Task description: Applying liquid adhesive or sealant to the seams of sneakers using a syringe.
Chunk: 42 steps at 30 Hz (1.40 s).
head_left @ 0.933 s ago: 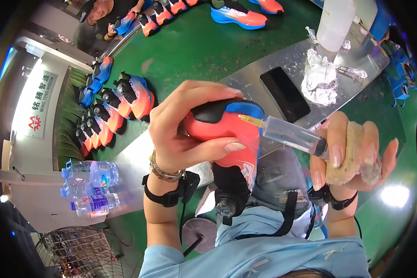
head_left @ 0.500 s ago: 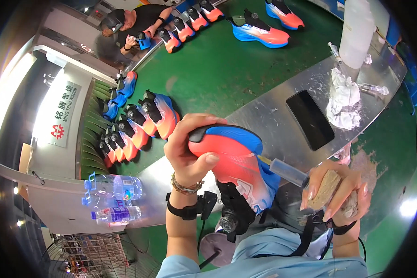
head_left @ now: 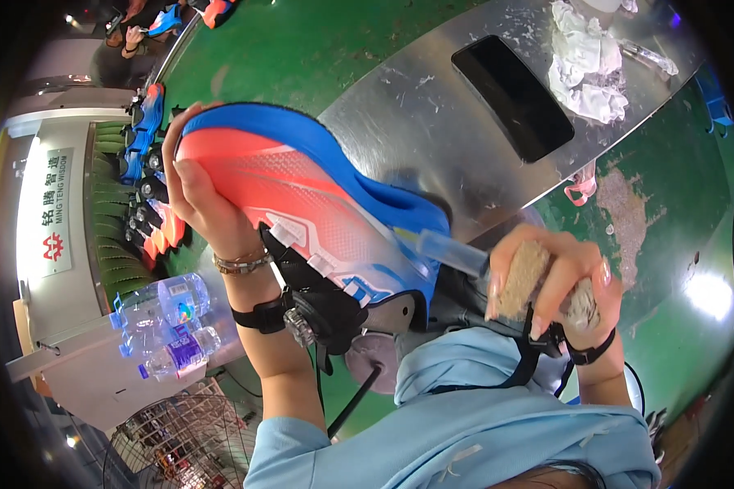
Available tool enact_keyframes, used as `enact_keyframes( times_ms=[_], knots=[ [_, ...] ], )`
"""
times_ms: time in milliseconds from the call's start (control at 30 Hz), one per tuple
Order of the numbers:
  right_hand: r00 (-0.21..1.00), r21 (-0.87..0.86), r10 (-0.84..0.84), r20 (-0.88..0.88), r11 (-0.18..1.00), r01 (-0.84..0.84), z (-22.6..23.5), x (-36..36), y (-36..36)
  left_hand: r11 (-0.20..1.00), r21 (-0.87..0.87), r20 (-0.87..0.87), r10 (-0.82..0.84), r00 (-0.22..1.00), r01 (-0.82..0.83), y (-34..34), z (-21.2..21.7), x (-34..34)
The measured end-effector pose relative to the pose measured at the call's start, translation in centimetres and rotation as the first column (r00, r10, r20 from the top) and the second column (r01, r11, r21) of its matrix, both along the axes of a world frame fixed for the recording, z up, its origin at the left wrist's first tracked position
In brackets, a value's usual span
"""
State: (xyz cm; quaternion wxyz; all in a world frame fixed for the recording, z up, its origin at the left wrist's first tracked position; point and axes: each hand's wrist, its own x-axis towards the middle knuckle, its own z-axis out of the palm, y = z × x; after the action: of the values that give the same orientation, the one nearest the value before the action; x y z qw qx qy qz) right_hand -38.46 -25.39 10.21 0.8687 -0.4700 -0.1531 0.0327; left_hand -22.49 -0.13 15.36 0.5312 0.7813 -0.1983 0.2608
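We record 1 sports shoe (head_left: 302,204), coral-red on the side with a blue edge and blue heel, held up in front of the person at the centre of the head view. The left hand (head_left: 200,191) grips it at the toe end, at about 9 o'clock from the shoe's middle, fingers wrapped over the blue rim and the thumb pressed on the red side. The shoe is tilted, toe toward 10 o'clock and heel toward 4 o'clock.

The right hand (head_left: 550,281) sits at 3 o'clock from the heel, fingers curled tight around a tan, rough block (head_left: 523,277). A clear plastic tube (head_left: 453,251) runs between the heel and this hand; we cannot tell whether the fingers also grip it. Its far end lies against the blue heel.

Beyond the shoe, toward 1 o'clock, we note a metal plate (head_left: 416,122) on the green surface. On it lie 1 dark flat phone (head_left: 512,96) and, further toward 1 o'clock, white crumpled rags (head_left: 585,69), well apart from both hands.

At 8 o'clock, 2 clear water bottles (head_left: 167,322) lie on a grey ledge. At 10 o'clock, a row of further shoes (head_left: 147,175) stands along the green surface's edge.
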Motion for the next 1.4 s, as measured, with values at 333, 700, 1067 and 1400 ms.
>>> enact_keyframes(
  times_ms=[333, 700, 1067, 1400],
  knots=[
    [0.994, -0.069, -0.021, -0.106, 0.998, 0.014, -1.3, -2.6, -1.0, 0.989, 0.008, -0.065, 0.147, 0.987, -0.147, 4.1, -3.6, 2.4],
    [0.976, -0.107, -0.207, 0.069, 0.971, 0.214, -2.3, -0.9, 1.2, 0.789, -0.590, -0.595, -0.283, 0.752, -0.170, 13.7, -10.6, 3.0],
    [0.966, -0.007, -0.259, 0.005, 0.966, 0.259, -3.9, -0.5, 3.1, 0.923, -0.123, -0.894, 0.057, 0.445, -0.364, 10.6, -5.9, -14.9],
    [0.971, 0.064, -0.208, -0.118, 0.974, 0.217, -2.4, -2.0, 3.4, 0.796, -0.572, -0.814, -0.523, 0.252, -0.198, 3.8, -8.6, -20.7]
  ],
)
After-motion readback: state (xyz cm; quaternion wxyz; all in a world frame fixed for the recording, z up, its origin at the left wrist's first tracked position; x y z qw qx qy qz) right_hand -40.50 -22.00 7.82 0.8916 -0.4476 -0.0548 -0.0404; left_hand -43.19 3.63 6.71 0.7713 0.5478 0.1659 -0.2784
